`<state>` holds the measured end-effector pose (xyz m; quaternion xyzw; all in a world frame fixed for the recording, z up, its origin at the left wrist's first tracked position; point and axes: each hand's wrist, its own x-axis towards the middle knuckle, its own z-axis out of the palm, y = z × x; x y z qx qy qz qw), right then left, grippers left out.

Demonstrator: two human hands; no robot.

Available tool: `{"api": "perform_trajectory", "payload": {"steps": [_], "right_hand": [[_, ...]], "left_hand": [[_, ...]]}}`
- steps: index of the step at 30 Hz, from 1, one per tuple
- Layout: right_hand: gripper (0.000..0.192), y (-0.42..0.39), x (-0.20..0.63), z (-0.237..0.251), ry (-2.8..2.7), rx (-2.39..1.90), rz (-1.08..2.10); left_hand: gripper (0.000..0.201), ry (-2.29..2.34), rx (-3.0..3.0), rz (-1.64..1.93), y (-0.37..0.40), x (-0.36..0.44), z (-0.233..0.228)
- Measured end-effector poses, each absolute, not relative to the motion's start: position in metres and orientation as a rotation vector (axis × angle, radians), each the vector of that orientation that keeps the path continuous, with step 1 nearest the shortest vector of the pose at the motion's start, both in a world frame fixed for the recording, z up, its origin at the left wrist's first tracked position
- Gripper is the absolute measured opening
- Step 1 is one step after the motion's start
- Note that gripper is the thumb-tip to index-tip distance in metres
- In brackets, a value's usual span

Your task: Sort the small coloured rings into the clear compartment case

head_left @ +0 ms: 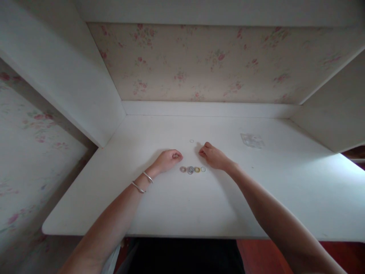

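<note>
Several small round pieces lie in a row on the white desk (191,205): a pinkish ring (183,169), a larger silver-grey disc-like one (191,170), a yellow ring (197,169) and a thin pale ring (203,169). Farther back, another thin ring (191,141) lies by itself. My left hand (170,160) rests just left of and behind the row, its fingers curled together. To the right, my right hand (212,155) is closed in a pinch near the lone ring, not touching it. Whatever either hand holds, if anything, is hidden or too small to name.
A clear plastic bag (252,140) lies at the back right of the desk. White panels (65,72) stand at the sides, with floral wallpaper (196,64) behind. The desk's front edge (182,236) runs close to my body. Two silver bangles (138,187) circle my left wrist.
</note>
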<state>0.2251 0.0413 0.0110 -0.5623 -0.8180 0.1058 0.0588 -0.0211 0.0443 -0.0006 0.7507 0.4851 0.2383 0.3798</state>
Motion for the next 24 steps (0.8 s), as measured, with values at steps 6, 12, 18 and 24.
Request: {"api": "perform_trajectory", "payload": {"steps": [6,12,18,24], "right_hand": [[0.022,-0.003,0.242,0.002,-2.240,-1.485,0.363],[0.024,-0.041,0.239,-0.007,-2.192,-1.386,0.410],[0.022,-0.040,0.235,-0.006,-2.252,-1.404,0.355],[0.022,-0.040,0.236,-0.009,-2.276,-1.402,0.327]], "left_hand": [[0.029,1.248,1.931,0.599,0.045,-0.021,-0.001],[0.029,1.264,1.949,0.603,0.045,-0.021,-0.002],[0.028,1.240,1.928,0.626,0.044,-0.021,-0.003],[0.030,1.256,1.926,0.609,0.045,-0.021,-0.003]]}}
